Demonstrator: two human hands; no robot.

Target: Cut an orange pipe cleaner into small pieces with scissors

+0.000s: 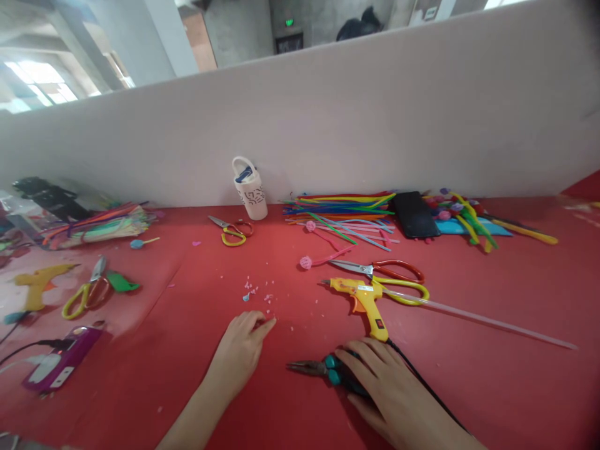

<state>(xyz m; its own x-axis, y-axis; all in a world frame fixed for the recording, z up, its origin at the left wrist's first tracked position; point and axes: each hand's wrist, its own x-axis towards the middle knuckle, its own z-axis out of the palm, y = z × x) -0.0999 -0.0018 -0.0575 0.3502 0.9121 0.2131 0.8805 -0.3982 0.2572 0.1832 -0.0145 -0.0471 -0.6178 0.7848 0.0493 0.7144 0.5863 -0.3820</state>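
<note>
Red and flat, the table point(506, 394) carries a bundle of coloured pipe cleaners point(340, 206) and a black phone point(415, 214) near its far edge, with a white cup point(254, 197) standing left of them. Toward the left edge lie a purple power strip point(70, 356) and a yellow glue gun point(36, 286). Pink scraps point(250, 288) dot the middle; nearer the near edge lie pliers point(321, 369), below a second glue gun point(365, 297) and scissors point(372, 271), whose yellow handle a translucent stick point(501, 322) crosses.

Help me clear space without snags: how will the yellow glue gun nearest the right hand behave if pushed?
The glue gun probably won't tip, as it lies on its side. Its black cord may drag and resist the push. The long, thin translucent stick at its rear may flex or catch the scissors it crosses.
</note>
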